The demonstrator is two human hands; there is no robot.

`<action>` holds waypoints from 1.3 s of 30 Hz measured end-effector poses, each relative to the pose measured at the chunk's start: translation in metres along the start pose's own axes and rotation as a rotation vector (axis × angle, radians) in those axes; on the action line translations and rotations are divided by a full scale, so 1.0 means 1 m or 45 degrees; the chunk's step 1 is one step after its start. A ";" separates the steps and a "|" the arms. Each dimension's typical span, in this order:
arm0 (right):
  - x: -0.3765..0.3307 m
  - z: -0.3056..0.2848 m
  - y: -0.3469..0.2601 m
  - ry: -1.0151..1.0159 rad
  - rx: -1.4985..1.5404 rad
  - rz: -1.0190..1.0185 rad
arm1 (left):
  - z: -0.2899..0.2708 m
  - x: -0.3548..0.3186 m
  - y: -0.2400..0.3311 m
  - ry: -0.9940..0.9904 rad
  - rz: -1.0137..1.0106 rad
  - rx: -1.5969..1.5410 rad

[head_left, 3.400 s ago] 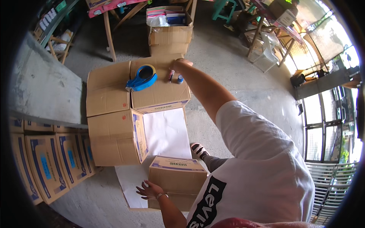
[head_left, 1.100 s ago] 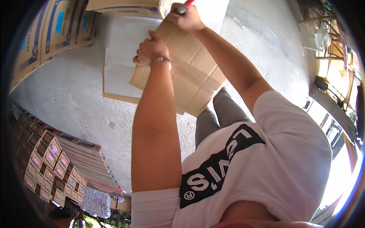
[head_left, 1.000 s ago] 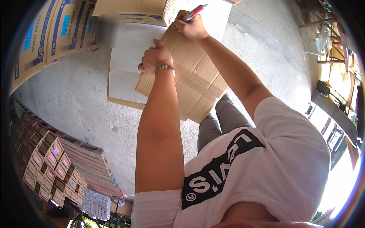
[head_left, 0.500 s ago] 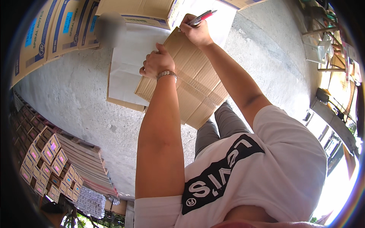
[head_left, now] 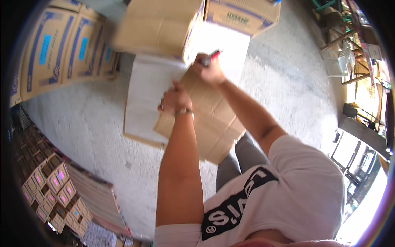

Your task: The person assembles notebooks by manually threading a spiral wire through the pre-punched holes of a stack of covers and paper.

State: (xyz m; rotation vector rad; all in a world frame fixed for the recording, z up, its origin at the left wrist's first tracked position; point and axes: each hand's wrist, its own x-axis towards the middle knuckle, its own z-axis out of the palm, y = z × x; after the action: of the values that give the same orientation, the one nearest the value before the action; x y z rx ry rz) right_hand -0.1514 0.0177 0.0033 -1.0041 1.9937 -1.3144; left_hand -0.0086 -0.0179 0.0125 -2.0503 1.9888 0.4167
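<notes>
A piece of brown corrugated cardboard [head_left: 214, 117] lies at a slant in front of me, creased across its middle. My left hand [head_left: 176, 100] grips its left edge, thumb up and fingers curled. At its far corner is my right hand [head_left: 209, 73], closed around a red and silver pen [head_left: 212, 57] whose back end points up and right. The hand hides the pen's tip. Beneath the cardboard is a large white sheet [head_left: 144, 90] with a brown cardboard edge along its near side.
A brown carton [head_left: 160, 24] stands on the far part of the white sheet, another carton [head_left: 240, 18] to its right. Stacked cartons [head_left: 61, 49] are at the far left. Pallets [head_left: 92, 181] and small boxes [head_left: 53, 185] line the lower left. Furniture [head_left: 349, 53] stands on the right.
The whole view has shifted, so the hands, cardboard and cartons appear lower and the far right carton shows more fully. Both hands keep their places on the cardboard.
</notes>
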 end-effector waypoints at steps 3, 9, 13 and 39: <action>-0.004 0.007 0.004 0.041 0.063 -0.046 | 0.008 -0.002 -0.008 0.032 0.002 0.002; -0.005 0.004 -0.004 0.006 0.101 -0.052 | 0.007 -0.005 -0.011 0.124 -0.006 -0.033; 0.000 0.005 0.000 0.013 0.096 -0.038 | 0.003 -0.005 -0.007 0.110 -0.016 -0.043; 0.001 0.004 -0.003 0.023 0.129 -0.080 | 0.002 -0.005 -0.006 0.138 -0.006 -0.045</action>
State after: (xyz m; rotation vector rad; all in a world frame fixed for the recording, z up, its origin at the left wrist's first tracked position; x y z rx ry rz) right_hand -0.1480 0.0135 0.0046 -1.0181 1.9021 -1.4476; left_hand -0.0026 -0.0120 0.0127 -2.1412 2.0515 0.3497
